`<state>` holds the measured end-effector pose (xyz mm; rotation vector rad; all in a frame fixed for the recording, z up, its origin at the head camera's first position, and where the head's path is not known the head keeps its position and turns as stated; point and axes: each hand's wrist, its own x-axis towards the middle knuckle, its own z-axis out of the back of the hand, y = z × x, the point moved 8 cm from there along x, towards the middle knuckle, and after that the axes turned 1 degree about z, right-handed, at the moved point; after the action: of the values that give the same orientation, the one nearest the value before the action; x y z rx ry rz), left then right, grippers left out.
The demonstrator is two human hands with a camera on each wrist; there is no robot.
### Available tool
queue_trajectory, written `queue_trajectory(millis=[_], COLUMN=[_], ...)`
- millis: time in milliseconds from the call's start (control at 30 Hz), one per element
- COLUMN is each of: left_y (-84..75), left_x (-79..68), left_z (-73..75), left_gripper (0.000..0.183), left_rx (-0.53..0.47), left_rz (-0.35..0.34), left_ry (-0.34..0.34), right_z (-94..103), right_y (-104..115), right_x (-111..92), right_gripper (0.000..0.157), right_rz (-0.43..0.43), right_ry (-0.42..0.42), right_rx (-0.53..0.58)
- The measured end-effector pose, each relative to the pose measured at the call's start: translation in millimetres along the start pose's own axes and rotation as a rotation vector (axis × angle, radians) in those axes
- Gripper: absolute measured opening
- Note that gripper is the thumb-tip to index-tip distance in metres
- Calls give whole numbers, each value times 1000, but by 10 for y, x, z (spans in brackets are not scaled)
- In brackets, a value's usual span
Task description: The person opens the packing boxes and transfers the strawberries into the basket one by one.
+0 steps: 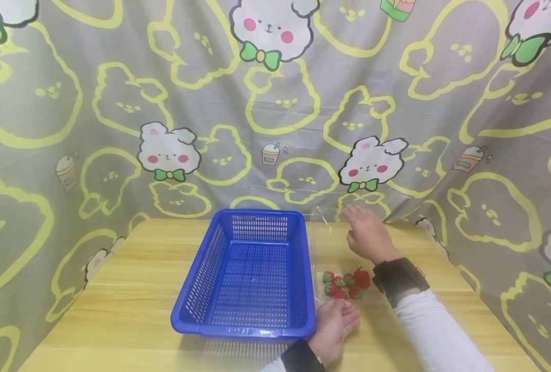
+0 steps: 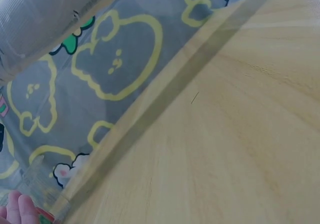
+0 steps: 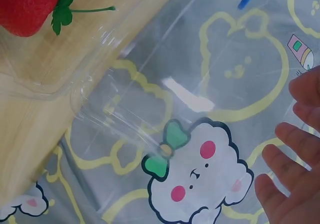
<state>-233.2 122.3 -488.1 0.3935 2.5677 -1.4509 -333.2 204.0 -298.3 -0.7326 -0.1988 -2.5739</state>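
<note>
Several red strawberries (image 1: 361,279) with green leaves lie in a clear plastic box beside the blue basket. The box's transparent lid (image 3: 145,83) stands raised at the far side, with the patterned cloth showing through it. My right hand (image 1: 370,237) is near the lid, its fingers extended and holding nothing; in the right wrist view they are apart from the plastic. My left hand (image 1: 333,328) is at the near side of the box, next to the basket corner, fingers fairly straight. Whether it touches the box cannot be made out.
A blue perforated basket (image 1: 254,330) stands on the wooden table (image 1: 117,310), left of the box. Grey cloth (image 1: 219,103) printed with yellow outlines and white cartoon animals hangs around the table's back and sides.
</note>
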Motion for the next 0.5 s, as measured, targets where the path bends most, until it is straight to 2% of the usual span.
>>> queue_trajectory(millis=[133, 333, 500], left_y=[3, -3, -23], left_x=[-3, -33, -55], left_z=[1, 0, -18], left_gripper=[17, 22, 26], left_rx=[-3, -11, -28], left_rz=[4, 31, 49], left_ry=[5, 13, 35], right_z=[-11, -41, -124], right_y=[-27, -41, -58], right_x=[-27, -120, -236], right_gripper=[49, 39, 34], right_rz=[-50, -137, -220], right_ry=[12, 13, 50], right_rx=[39, 175, 247])
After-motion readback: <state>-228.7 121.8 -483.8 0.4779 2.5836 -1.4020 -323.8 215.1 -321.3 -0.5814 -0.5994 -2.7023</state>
